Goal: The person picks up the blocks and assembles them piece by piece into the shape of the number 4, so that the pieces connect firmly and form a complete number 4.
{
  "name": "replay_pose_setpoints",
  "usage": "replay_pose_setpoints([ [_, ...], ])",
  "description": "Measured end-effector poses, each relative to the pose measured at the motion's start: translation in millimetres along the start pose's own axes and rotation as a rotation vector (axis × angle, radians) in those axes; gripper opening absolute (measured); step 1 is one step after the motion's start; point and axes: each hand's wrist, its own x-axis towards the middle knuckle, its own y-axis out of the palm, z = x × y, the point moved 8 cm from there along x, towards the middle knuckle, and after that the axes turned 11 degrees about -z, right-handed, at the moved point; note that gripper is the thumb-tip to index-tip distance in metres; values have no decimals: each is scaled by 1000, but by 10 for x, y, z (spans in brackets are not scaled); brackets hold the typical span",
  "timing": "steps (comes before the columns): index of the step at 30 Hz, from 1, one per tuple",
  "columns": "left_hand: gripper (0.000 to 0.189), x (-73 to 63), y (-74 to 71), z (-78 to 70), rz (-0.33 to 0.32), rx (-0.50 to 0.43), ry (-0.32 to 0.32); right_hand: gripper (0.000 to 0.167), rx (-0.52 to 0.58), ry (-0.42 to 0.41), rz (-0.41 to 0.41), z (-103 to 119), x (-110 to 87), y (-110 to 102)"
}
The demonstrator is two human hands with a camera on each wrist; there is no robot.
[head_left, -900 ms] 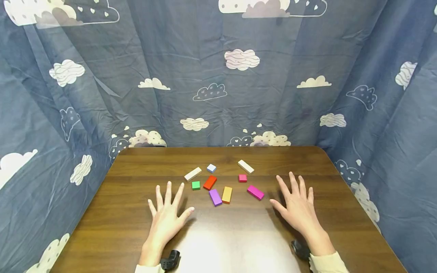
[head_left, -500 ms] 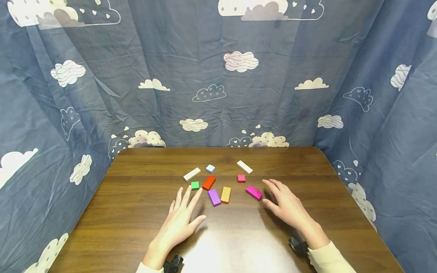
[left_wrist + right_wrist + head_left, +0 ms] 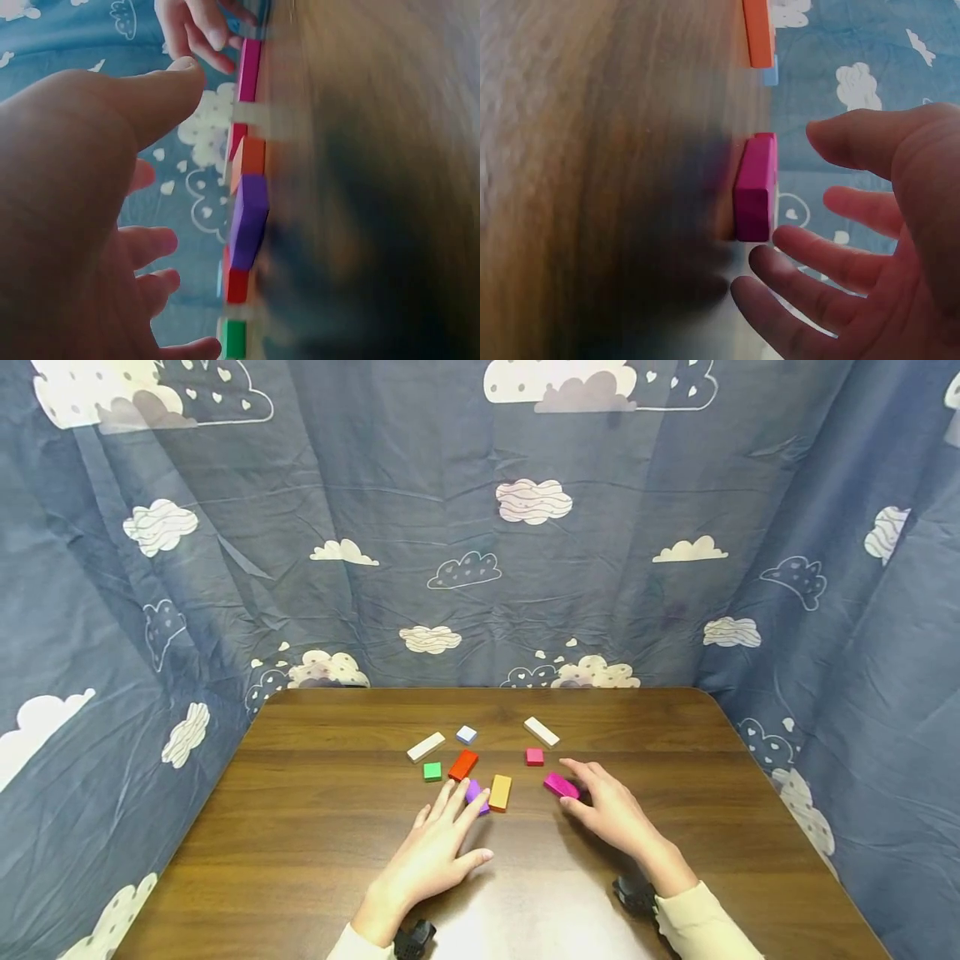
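Observation:
My left hand [image 3: 432,853] hovers over the table with fingers spread, its fingertips overlapping the purple block [image 3: 474,795] in the head view. In the left wrist view that purple block [image 3: 250,223] lies beyond the fingers, and nothing is held. Beside it lies an orange-yellow block [image 3: 500,793]. My right hand [image 3: 611,810] is at the magenta block [image 3: 561,785], thumb on the near side and fingers over the far side. The right wrist view shows a gap between its thumb and the magenta block [image 3: 754,191].
Farther back on the wooden table [image 3: 300,827] lie a red block [image 3: 463,765], a green block [image 3: 432,772], a small pink-red block [image 3: 534,757], a light blue block [image 3: 467,735] and two white blocks, one left [image 3: 426,747], one right [image 3: 542,732]. A cloud-print curtain [image 3: 465,635] hangs behind.
My left hand has moved right and forward, from left of the blocks to over the purple one. The right hand has moved left to the magenta block, its fingers less spread.

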Motion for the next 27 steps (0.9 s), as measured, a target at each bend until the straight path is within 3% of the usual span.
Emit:
replay_pose_setpoints([
  [9, 87, 13, 277, -14, 41, 49, -5, 54, -15, 61, 13, -63, 17, 127],
  [27, 82, -5, 295, 49, 14, 75, 2, 55, -16, 70, 40, -112, 1, 206],
])
